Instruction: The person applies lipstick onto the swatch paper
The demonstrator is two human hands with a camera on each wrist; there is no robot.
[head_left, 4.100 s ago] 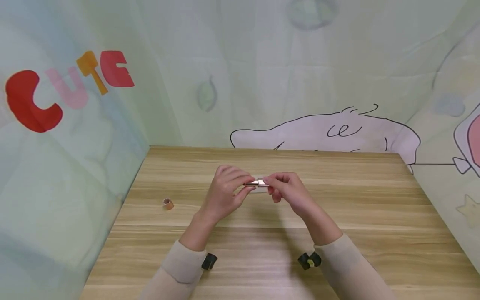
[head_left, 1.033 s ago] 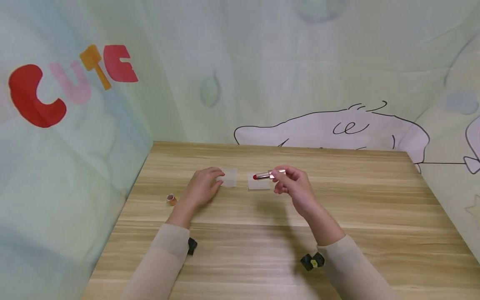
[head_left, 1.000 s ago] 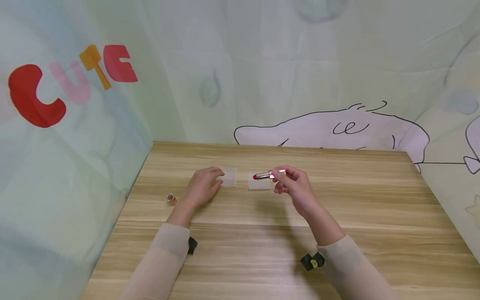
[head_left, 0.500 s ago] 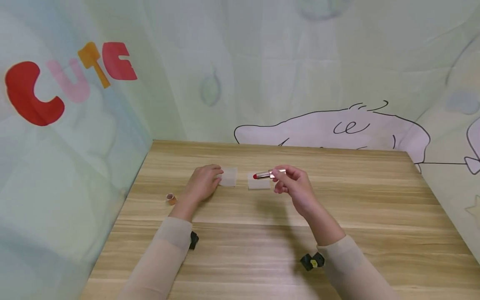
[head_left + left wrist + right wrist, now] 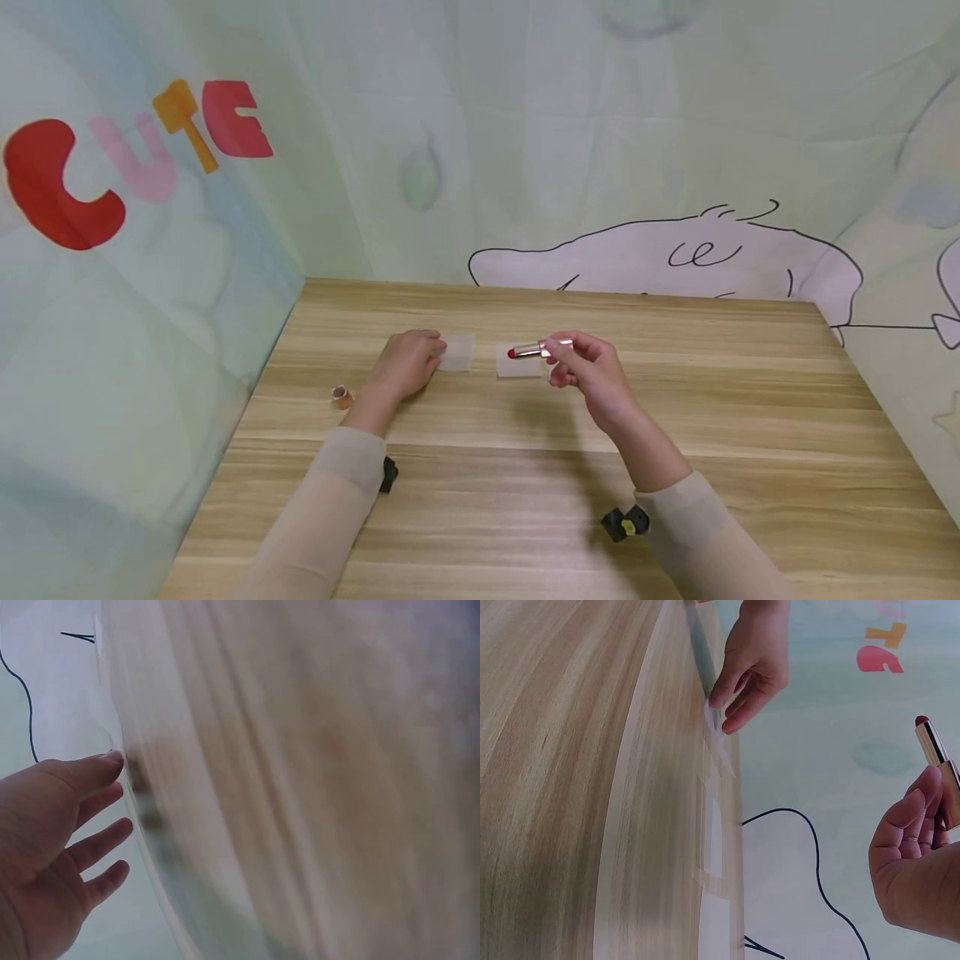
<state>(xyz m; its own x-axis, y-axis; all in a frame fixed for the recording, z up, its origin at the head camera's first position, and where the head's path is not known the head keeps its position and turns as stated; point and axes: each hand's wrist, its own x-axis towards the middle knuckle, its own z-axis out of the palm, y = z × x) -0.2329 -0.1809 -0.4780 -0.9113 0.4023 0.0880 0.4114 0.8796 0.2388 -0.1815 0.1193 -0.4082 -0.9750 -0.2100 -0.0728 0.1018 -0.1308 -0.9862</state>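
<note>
My right hand [image 5: 588,375] pinches a lipstick [image 5: 531,349] by its shiny base, the red tip bare and pointing left. In the right wrist view the lipstick [image 5: 934,750] stands up out of the fingers. My left hand [image 5: 405,364] is at the left edge of a thin white sheet [image 5: 457,353], pinching that edge between thumb and fingers. The right wrist view has the sheet [image 5: 721,742] raised at the fingertips. In the left wrist view the fingers of my left hand [image 5: 64,847] show, without the sheet. Under the lipstick lies another white sheet [image 5: 516,367].
A small copper-coloured hollow cylinder [image 5: 342,397] rests left of my left forearm. The wooden table [image 5: 487,517] ends against a printed cloth backdrop [image 5: 360,183] behind and at the sides. One more white patch [image 5: 715,930] shows in the right wrist view.
Earlier both hands were together at the lipstick, its red tip not showing. My left hand then moved left to the sheet, and its fingers have closed in there. The right hand stays nearly still.
</note>
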